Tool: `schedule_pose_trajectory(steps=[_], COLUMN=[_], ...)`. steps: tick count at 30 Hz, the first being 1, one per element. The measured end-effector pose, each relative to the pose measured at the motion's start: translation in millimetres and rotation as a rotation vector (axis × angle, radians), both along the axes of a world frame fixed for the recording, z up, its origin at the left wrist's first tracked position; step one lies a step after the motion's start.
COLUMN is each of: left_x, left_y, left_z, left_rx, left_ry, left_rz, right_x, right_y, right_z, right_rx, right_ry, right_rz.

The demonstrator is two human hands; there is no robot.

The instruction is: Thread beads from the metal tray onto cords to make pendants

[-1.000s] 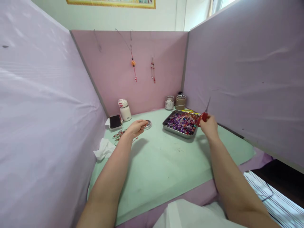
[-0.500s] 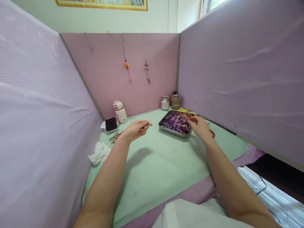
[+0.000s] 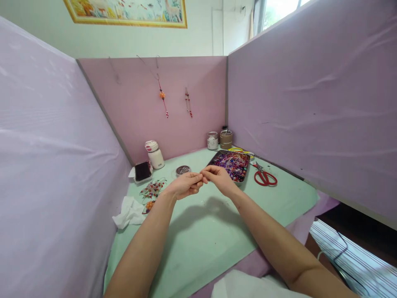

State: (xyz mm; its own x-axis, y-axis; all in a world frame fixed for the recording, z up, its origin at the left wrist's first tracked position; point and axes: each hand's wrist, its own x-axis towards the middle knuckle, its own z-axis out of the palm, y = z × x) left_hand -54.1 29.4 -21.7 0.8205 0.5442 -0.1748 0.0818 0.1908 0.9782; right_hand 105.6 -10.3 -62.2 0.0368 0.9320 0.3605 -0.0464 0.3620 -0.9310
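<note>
Bead tray (image 3: 247,171): sits beyond the right hand (image 3: 221,180), near-left corner covered by it in this view; full of purple, dark and red beads (image 3: 235,169), topped with tangled cord (image 3: 235,158).
Right hand: hovers off the tray's near-left corner, above the green mat (image 3: 204,240); pinched closed, touching or nearly touching the other hand at the fingertips.
Left hand (image 3: 186,185): hovers left of the tray; pinched closed, thumb against forefinger, remaining fingers curled.
Pinched piece: can't make out, too small; any such piece would be at the fingertips, left of the tray's near end.
Scissors (image 3: 265,177): lie on the mat just right of the tray, red handles toward the near edge, blades spread slightly.
Round container (image 3: 190,169): sits left of the tray, beyond the left hand; holds small dark bits.
Strung beads (image 3: 152,189): lie heaped well left of the tray, near an orange bead cluster (image 3: 150,205) and crumpled tissue (image 3: 128,213).
Glass jars (image 3: 212,141) (image 3: 226,140): stand behind the tray.
White bottle (image 3: 155,156): stands upright, far left of the tray.
</note>
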Motion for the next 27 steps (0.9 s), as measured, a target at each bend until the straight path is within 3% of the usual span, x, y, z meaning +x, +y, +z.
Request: schedule_pose_trajectory(steps=[4,15,23,27], left_x=[3,9,14,14], left_y=[2,6,5,6], left_z=[-5.7,-12.6,-18.9,-19.2], left_rx=[-0.021,-0.078,-0.084,-0.077], left_ry=[0.029,-0.029,-0.038,-0.032], left_rz=[0.025,0.151,0.145,0.167], right_x=[-3,1,0,0], right_y=[-1,2,2,2], right_z=[-1.9,-10.2,-13.4,-13.5], right_rx=[0.017,-0.007,0.014,0.016], right_ry=[0.043,0.066,0.057,0.061], right_rz=[-0.010,-0.215,-0.178,-0.233])
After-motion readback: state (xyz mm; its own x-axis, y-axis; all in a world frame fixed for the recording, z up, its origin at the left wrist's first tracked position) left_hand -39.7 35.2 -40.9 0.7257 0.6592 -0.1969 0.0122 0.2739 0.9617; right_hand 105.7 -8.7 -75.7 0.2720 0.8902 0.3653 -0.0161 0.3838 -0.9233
